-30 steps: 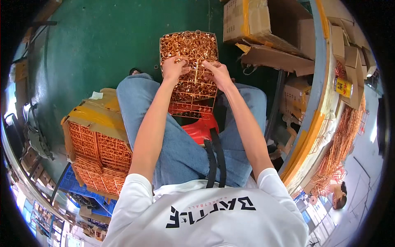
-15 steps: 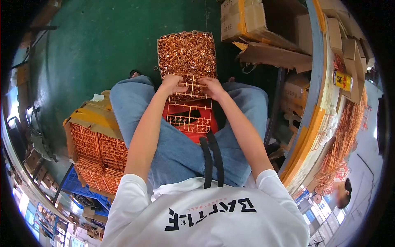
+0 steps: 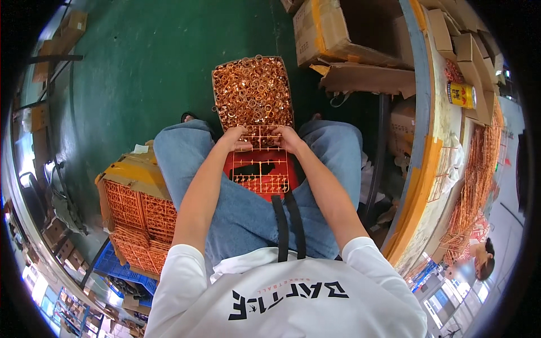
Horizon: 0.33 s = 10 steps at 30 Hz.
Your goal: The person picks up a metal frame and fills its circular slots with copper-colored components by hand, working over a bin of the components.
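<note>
Our left hand and right hand pinch the far edge of the thin orange plastic grid frame, which lies between our knees over a red stool. Just beyond sits the open cardboard box of orange plastic rings. We judge a hard twist could scatter rings over the box's near edge. The green floor lies open on the left; stacked cartons crowd the right.

Green floor underfoot. Open cardboard boxes ahead to the right — flaps bent. Yellow can on the curved bench. Box of stacked orange frames at left — blue crate just beneath.
</note>
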Motion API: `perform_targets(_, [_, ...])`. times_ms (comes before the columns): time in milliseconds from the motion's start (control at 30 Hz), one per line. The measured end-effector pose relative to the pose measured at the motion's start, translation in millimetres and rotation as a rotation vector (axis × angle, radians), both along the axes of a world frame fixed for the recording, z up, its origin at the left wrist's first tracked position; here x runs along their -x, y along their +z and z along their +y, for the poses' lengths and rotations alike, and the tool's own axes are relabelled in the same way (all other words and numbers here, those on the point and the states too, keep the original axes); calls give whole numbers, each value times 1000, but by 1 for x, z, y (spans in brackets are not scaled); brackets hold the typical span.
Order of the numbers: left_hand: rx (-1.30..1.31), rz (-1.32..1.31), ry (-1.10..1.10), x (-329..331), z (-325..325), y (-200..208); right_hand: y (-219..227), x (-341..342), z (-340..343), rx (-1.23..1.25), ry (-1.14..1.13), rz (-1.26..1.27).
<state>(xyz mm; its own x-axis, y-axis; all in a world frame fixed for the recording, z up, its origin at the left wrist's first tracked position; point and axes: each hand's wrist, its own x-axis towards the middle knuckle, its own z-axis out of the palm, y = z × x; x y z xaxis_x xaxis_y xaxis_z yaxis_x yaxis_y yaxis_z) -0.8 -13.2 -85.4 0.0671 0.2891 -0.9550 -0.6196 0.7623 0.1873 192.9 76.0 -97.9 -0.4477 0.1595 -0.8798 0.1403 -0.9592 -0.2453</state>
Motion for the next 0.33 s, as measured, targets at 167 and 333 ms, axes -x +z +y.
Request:
perform_targets(167, [-16,-7,-4,7,0,2,-12,5,1,-240,136,-103])
perform_targets(333, [-26,-48,95,9,0,0,-32,8,-2,-608,422,-314])
